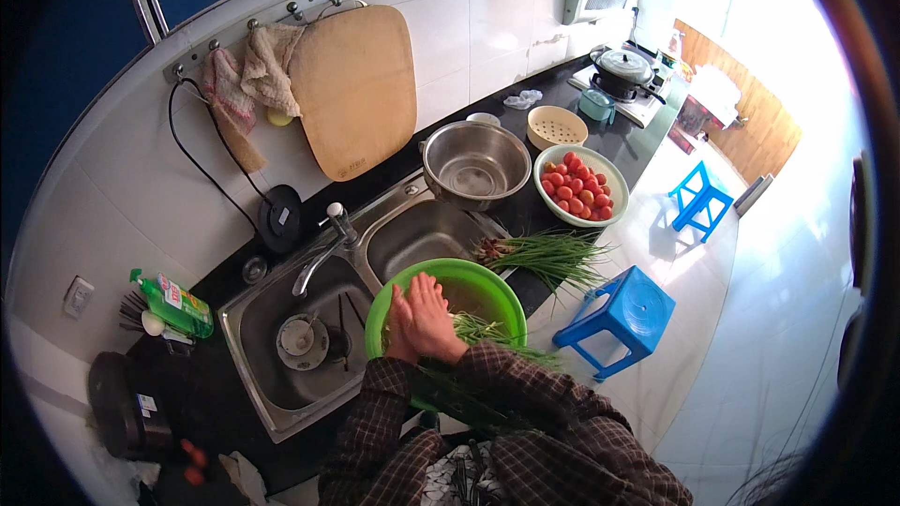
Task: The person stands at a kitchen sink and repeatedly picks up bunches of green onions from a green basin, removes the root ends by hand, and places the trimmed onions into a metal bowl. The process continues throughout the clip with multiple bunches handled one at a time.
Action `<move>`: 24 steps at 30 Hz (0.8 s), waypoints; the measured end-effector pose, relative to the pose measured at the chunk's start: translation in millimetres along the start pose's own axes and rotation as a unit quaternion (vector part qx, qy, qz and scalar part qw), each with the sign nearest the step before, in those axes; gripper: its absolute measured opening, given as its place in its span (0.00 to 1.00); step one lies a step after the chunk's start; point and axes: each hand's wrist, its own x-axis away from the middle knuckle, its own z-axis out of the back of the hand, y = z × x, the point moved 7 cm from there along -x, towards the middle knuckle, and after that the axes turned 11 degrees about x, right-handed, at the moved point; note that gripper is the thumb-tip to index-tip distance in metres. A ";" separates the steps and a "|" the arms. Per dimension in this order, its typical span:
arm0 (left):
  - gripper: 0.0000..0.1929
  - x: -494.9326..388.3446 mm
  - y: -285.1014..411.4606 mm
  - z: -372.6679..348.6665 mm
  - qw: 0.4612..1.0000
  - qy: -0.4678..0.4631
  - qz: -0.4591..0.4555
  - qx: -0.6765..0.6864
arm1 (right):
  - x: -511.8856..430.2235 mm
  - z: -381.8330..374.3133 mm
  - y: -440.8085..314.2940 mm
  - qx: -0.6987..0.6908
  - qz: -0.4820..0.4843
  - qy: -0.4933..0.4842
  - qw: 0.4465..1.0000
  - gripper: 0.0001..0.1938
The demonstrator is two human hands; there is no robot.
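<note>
Over a bright green plastic basin (517, 299), my left hand (399, 329) and my right hand (430, 320) are pressed palm to palm. Their fingers point away from me, and whatever may lie between the palms is hidden. Green onions (485, 329) with pale stems lie in the basin just right of my hands, their leaves hanging over its near rim. Water appears to stand in the basin. Behind it, a bunch of green onions (552, 255) with reddish roots lies across the right edge of the double steel sink (415, 228).
Bowls (302, 346) sit in the left sink basin below the faucet (341, 228). A steel pot (478, 161) and a colander of cherry tomatoes (576, 186) stand farther back. Blue plastic stools (636, 309) are on the floor at right. Green soap bottle (179, 302) at left.
</note>
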 end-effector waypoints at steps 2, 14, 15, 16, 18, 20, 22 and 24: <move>0.28 -0.4 0.5 -5.1 0.999 -0.020 -0.018 -0.031 | 1.8 1.1 5.3 -0.049 -0.030 0.050 0.997 0.31; 0.20 6.5 10.7 -5.3 0.994 0.020 0.030 -0.099 | -13.9 46.6 49.2 -0.558 -0.074 -0.252 0.787 0.32; 0.19 5.0 11.5 -0.9 0.996 0.028 0.024 -0.086 | -6.7 54.7 41.1 -0.465 0.030 -0.250 0.848 0.34; 0.19 3.0 10.9 3.0 0.996 0.029 0.021 -0.078 | 0.2 60.2 33.9 -0.357 0.131 -0.223 0.898 0.36; 0.18 -2.2 9.7 6.3 0.999 -0.001 0.006 -0.042 | 11.8 50.6 38.3 -0.283 0.131 -0.206 0.927 0.41; 0.20 -6.4 12.2 19.7 0.996 0.046 -0.012 -0.075 | 14.5 41.2 46.5 -0.213 0.145 -0.159 0.953 0.44; 0.22 -8.0 19.4 28.4 0.984 0.082 -0.025 -0.157 | 10.8 25.7 63.7 -0.137 0.117 -0.161 0.970 0.41; 0.26 -3.0 29.9 38.8 0.950 0.160 -0.023 -0.266 | 11.0 11.1 85.8 0.023 0.056 -0.157 0.986 0.31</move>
